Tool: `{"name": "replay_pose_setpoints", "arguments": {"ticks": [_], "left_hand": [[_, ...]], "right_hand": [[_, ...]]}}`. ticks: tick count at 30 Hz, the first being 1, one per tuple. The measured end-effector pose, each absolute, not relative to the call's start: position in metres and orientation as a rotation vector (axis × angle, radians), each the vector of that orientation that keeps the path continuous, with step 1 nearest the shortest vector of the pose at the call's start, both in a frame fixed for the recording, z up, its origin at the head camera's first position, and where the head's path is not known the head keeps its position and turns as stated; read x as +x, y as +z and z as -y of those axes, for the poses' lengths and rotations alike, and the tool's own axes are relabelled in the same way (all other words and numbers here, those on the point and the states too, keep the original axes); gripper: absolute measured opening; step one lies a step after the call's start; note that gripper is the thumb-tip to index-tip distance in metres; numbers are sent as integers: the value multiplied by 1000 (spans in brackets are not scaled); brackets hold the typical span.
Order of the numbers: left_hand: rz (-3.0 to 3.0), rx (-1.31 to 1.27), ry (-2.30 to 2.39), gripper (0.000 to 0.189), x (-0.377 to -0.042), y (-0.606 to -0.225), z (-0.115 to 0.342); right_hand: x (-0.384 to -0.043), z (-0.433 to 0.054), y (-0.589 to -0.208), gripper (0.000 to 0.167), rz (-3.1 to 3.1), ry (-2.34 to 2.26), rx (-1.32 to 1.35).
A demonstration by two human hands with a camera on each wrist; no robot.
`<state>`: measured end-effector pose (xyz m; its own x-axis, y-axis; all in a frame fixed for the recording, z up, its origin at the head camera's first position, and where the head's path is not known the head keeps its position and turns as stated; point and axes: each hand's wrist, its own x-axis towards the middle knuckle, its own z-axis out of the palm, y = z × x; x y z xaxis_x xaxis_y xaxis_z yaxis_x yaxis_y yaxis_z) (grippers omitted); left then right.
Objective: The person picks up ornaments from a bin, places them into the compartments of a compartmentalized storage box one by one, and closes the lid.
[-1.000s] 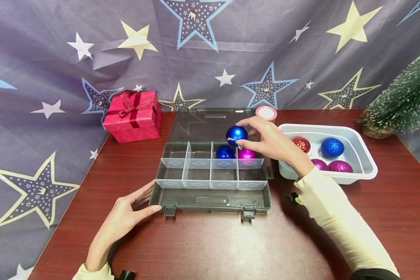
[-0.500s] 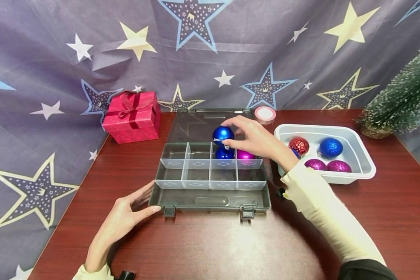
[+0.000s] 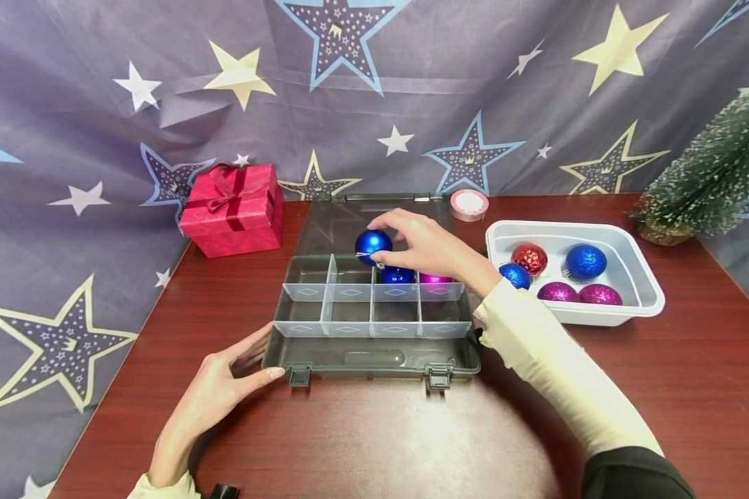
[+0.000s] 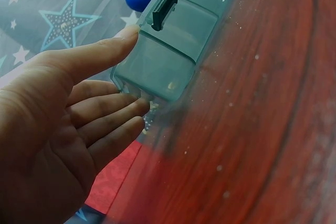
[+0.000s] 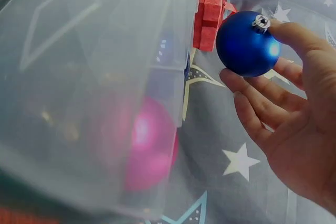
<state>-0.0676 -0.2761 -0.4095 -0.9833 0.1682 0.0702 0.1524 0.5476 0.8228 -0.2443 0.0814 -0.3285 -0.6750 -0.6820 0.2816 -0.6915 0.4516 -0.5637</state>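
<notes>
My right hand (image 3: 427,246) pinches a matte blue Christmas bauble (image 3: 373,246) between thumb and fingers, above the back row of a grey divided storage box (image 3: 374,367). In the right wrist view the silver cap of this bauble (image 5: 247,45) shows near the thumb. A shiny blue bauble (image 3: 397,276) lies in a back compartment, partly covered by my hand in the head view. Beside it, in the back right compartment, is a magenta bauble (image 3: 435,278). My left hand (image 3: 215,388) rests at the box's front left corner, fingers straight along its side, thumb at the front edge.
On the right, a white tub (image 3: 646,305) holds several glittery baubles in red, blue and magenta. A red gift box (image 3: 234,211) stands at the back left, a roll of pink ribbon (image 3: 469,205) behind the storage box, a small frosted tree (image 3: 705,173) at the far right.
My right hand has carried the matte blue bauble leftward, from over the magenta bauble past the shiny blue one. The left hand has stayed at the box corner.
</notes>
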Motion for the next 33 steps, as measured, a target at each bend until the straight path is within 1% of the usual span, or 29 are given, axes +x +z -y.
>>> {"name": "replay_pose_setpoints", "arguments": {"ticks": [16,33], "left_hand": [[-2739,330,1497,69,-68,-410,276],[-2748,328,1475,69,-68,-410,275]], "right_hand": [[-250,-62,-334,48,2740,1012,1275],[-249,-59,-337,44,2728,1020,1307]]}}
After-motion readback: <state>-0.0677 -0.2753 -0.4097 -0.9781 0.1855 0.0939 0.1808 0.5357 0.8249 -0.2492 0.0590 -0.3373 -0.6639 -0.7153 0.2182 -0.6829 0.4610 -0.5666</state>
